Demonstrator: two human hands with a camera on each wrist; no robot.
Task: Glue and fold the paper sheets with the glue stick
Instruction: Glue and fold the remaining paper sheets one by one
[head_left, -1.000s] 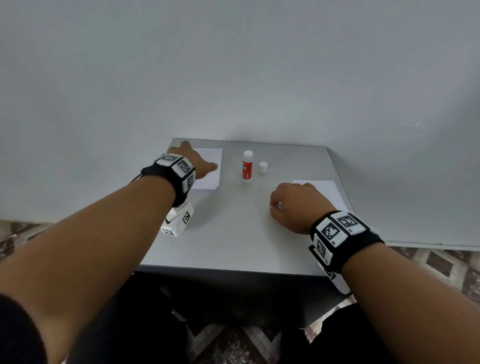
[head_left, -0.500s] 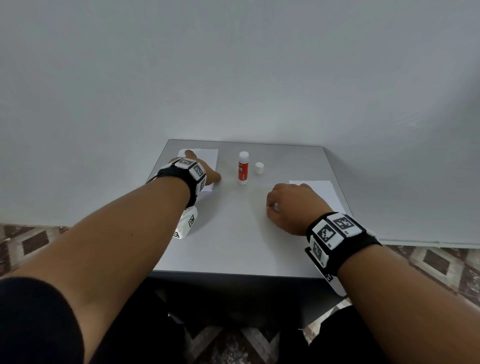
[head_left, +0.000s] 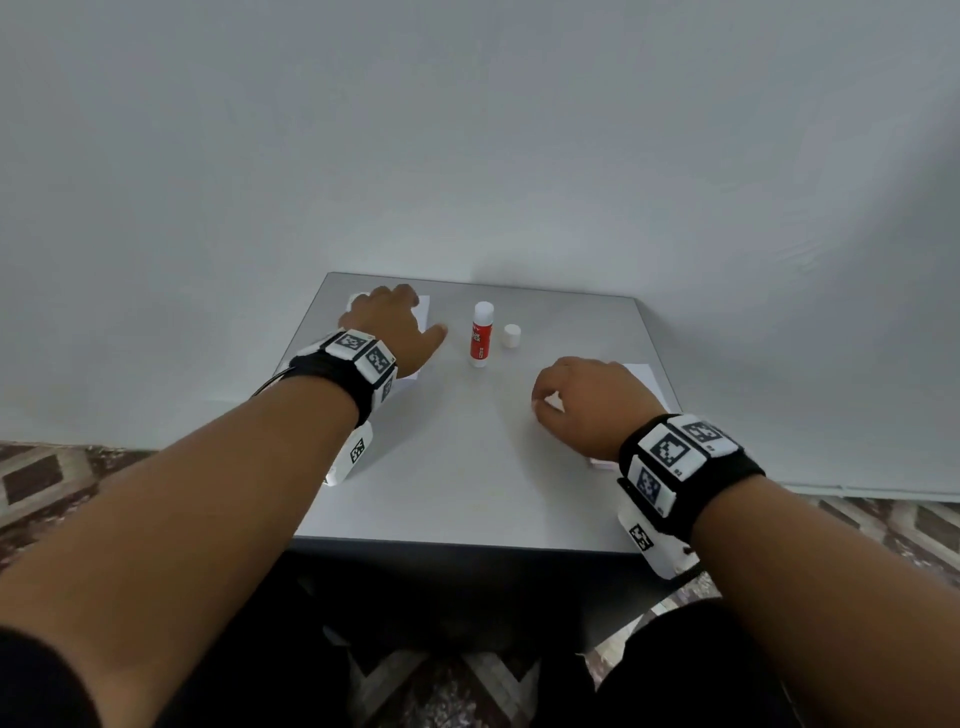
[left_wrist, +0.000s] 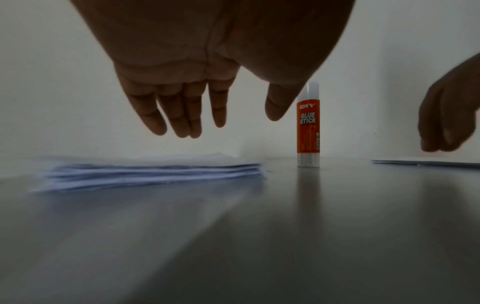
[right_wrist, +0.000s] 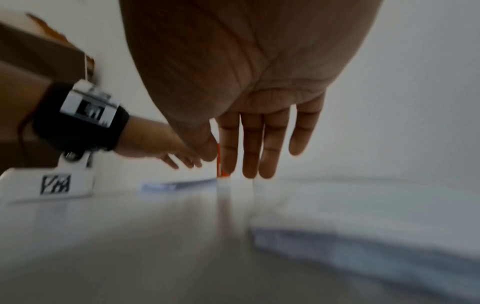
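Counted: two hands, left hand (head_left: 387, 325) and right hand (head_left: 587, 402); two paper stacks (left_wrist: 155, 170) (right_wrist: 363, 216), one under each; one glue stick (head_left: 481, 335); one cap (head_left: 511, 336) between hands; one table (head_left: 467, 467).

The right hand (right_wrist: 249, 86) is hanging over the grey table (right_wrist: 130, 246) with its fingers (right_wrist: 252, 148) pointing straight down, holding nothing. A stack of white paper (right_wrist: 363, 222) is lying just under it (blurry). Behind the fingers, an orange glue stick (right_wrist: 223, 174) is peeking out. The left hand (right_wrist: 166, 152) is reaching over more paper (right_wrist: 176, 186).
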